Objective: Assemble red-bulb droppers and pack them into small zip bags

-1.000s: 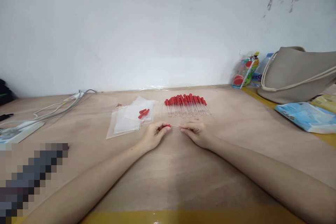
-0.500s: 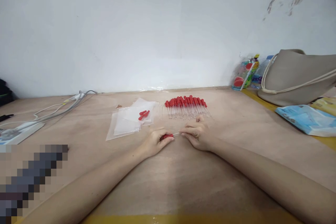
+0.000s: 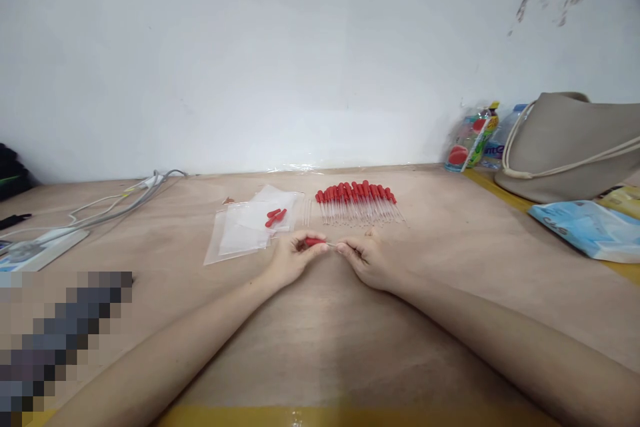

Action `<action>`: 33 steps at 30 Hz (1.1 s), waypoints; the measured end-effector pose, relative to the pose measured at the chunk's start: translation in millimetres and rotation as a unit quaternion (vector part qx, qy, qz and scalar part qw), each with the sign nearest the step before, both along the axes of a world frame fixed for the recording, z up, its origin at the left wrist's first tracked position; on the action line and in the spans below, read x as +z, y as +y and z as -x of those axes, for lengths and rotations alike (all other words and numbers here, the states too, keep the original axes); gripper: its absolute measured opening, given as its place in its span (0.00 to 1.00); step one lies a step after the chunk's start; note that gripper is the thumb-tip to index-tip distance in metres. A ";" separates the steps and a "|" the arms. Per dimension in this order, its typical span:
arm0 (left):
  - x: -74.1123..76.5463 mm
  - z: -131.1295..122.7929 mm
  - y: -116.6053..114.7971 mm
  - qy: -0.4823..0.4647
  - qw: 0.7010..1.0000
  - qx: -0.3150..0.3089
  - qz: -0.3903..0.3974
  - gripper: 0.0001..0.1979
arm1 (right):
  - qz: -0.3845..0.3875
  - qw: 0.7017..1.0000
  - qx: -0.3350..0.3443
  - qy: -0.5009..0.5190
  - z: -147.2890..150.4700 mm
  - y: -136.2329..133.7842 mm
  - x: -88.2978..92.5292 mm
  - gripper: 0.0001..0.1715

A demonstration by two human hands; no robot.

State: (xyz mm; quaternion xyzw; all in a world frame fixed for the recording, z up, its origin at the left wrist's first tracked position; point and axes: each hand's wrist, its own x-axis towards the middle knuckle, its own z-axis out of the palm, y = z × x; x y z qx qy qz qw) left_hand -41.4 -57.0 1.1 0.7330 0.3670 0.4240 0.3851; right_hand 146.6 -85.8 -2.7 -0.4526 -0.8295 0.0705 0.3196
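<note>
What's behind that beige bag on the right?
A clear bottle with a blue cap and a colourful packet stand by the wall; the beige bag covers part of the bottle.

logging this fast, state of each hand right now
Left hand: pinching the red rubber bulb.
Right hand: pinching the thin clear tube joined to it.

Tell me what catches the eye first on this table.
The row of red-capped clear droppers at the middle of the brown wooden table stands out most. Just in front, the left hand and right hand pinch one more red-capped dropper between them. Left of the row, loose red rubber caps lie on clear plastic bags.
</note>
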 end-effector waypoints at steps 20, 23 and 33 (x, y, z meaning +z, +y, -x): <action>35.1 -51.6 140.9 0.105 0.978 0.164 0.077 0.14 | -0.059 0.994 -0.082 0.028 -17.3 5.7 -3.8 0.12; 36.0 -47.2 141.0 0.150 0.972 0.180 0.019 0.16 | -0.074 0.994 -0.074 0.009 -16.3 4.7 -3.0 0.12; 13.1 53.3 77.5 0.285 0.903 0.228 -0.227 0.11 | -0.096 0.993 -0.044 -0.052 -4.2 15.3 -5.5 0.10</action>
